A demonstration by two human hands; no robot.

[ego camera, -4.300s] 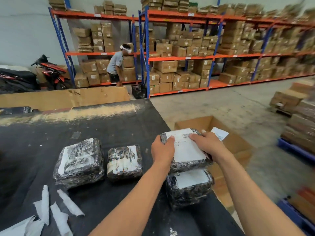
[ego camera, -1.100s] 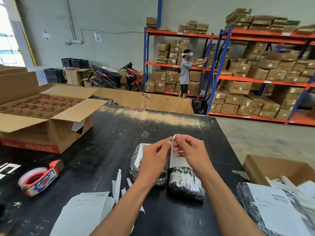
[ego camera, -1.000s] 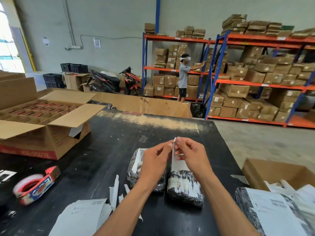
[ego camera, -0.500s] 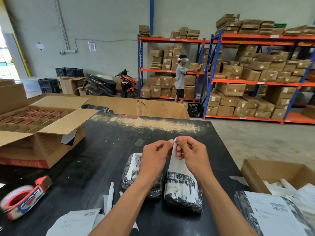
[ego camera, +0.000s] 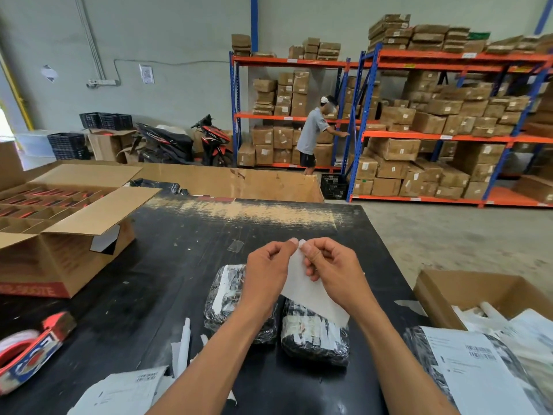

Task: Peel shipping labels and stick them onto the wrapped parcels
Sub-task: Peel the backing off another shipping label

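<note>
Left hand [ego camera: 264, 272] and right hand [ego camera: 335, 269] both pinch the top corner of a white label [ego camera: 311, 290], fingertips meeting, sheet raised over the black table [ego camera: 167, 265]. Directly under the label: an unlabelled wrapped parcel [ego camera: 315, 335]; a second parcel [ego camera: 230, 298] touches its left side. Right of the label, a labelled parcel [ego camera: 475, 372]. Far left of it, a tape dispenser [ego camera: 28, 351].

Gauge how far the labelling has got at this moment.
Done: the parcel at lower right already carries a printed label. In hand: the left hand and right hand pinch the top corner of a label sheet, apparently starting the peel. Left: the two wrapped parcels beneath show no such label, and more label sheets lie at the near edge.
</note>
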